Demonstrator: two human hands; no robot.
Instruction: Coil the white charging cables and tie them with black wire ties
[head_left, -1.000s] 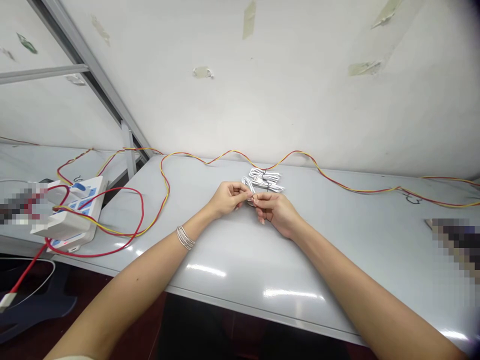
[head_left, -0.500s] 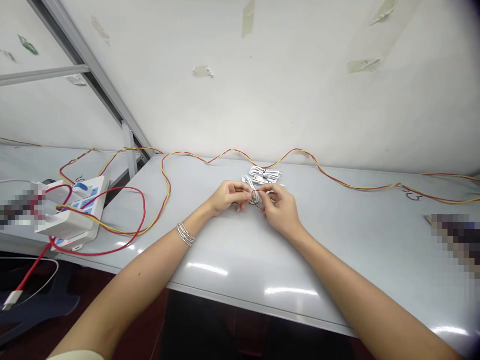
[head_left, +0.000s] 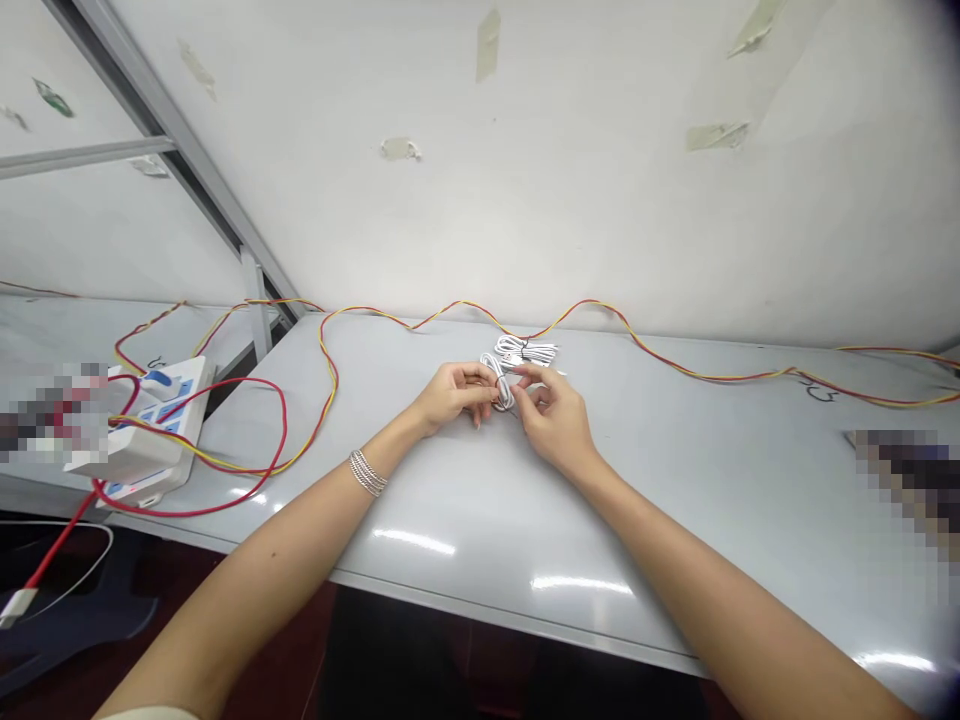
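My left hand (head_left: pixel 457 395) grips a small coiled bundle of white cable (head_left: pixel 495 370) between thumb and fingers. A thin dark twist tie (head_left: pixel 500 379) runs across the middle of this coil. At the coil's right side, my right hand (head_left: pixel 553 408) has its thumb and forefinger bent toward the tie in a pinch. The tie's ends are too small to make out. Just behind the hands lies a second white cable bundle (head_left: pixel 531 350) with a dark tie around it, resting on the grey table (head_left: pixel 465 500).
A white power strip (head_left: pixel 180 420) with plugs and red and yellow wires stands at the left. A twisted red and yellow wire (head_left: pixel 675 367) runs along the wall. A dark wire scrap (head_left: pixel 821 393) lies at right, near a blurred flat object (head_left: pixel 911 485).
The dark tie stood out as a loop between my hands and now lies close around the white coil. My right fingers have shifted slightly, and more of the coil shows.
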